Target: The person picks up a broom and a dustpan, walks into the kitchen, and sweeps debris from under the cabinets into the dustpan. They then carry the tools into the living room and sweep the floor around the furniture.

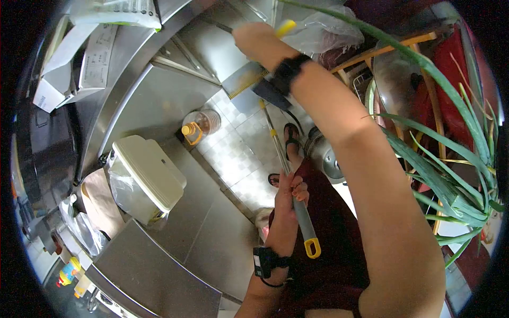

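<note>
My left hand (291, 193) is wrapped round the pole of a long-handled dustpan (303, 214), just above its grey grip with a yellow hanging loop. The pole slopes down to a grey pan (246, 100) with a yellow toothed edge, close over the tiled floor. My right hand (257, 42) is closed in a fist at the top, round a stick with a yellow end (286, 28). A dark part of the stick sticks out on the other side of the fist. My right forearm and its black wristband cover part of the pan area.
On the floor beside the steel cabinet stands an oil bottle (208, 123) with an orange cap. A lidded white bin (151, 175) is fixed at the counter (159, 270). Long green leaves (450, 185) and a wooden chair frame (424, 40) crowd the right. A metal pot (323, 153) is near my feet.
</note>
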A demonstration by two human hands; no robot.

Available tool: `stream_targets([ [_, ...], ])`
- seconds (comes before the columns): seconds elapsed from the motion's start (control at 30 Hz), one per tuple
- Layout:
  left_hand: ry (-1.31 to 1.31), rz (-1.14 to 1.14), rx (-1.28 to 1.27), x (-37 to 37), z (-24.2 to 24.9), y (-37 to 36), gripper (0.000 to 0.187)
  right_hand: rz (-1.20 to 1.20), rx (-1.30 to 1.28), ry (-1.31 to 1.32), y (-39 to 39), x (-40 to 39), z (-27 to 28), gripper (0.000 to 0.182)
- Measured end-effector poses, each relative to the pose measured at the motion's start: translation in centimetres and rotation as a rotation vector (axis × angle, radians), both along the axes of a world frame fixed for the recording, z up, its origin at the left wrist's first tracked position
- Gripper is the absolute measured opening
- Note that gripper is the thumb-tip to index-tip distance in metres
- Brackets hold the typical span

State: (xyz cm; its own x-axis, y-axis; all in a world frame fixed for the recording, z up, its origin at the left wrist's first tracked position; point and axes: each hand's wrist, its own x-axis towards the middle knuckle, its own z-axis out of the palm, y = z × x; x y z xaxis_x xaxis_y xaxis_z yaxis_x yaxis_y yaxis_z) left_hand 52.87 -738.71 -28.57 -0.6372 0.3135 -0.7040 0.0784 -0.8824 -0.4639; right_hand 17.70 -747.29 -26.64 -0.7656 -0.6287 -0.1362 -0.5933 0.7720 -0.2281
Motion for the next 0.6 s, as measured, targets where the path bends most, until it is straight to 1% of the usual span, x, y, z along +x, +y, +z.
stream_targets([
  [0.1,-0.004,-0.034,-0.082,-0.4,0.6,0.2,0.013,0.159,0.026,0.073,-1.4,-0.5,-0.2,0.019],
  [0.2,-0.032,-0.048,-0.106,-0.6,1.0,0.6,0.013,0.324,0.104,0.246,0.5,-2.1,-0.8,0.017],
  [0.27,-0.034,-0.042,-0.094,-0.6,1.0,0.4,0.014,0.362,0.068,0.650,3.2,-2.0,-0.1,0.009],
  [0.3,-0.031,-0.041,-0.078,-0.4,0.7,0.1,0.015,0.381,0.048,0.851,4.0,-1.7,0.4,0.009],
  [0.4,-0.012,-0.067,-0.108,-0.1,0.5,-0.1,0.017,0.083,0.105,0.173,4.0,-1.6,3.9,0.016],
  [0.43,-0.006,-0.082,-0.133,-0.1,0.5,-0.2,0.017,0.150,0.103,0.221,3.9,-1.5,2.6,0.017],
  [0.53,-0.033,-0.032,-0.089,0.0,0.7,0.0,0.018,0.070,0.083,0.169,1.0,-0.9,0.4,0.017],
  [0.6,-0.004,-0.005,-0.068,-0.1,0.9,0.1,0.018,0.132,0.055,0.108,-0.3,-0.5,-1.7,0.018],
])
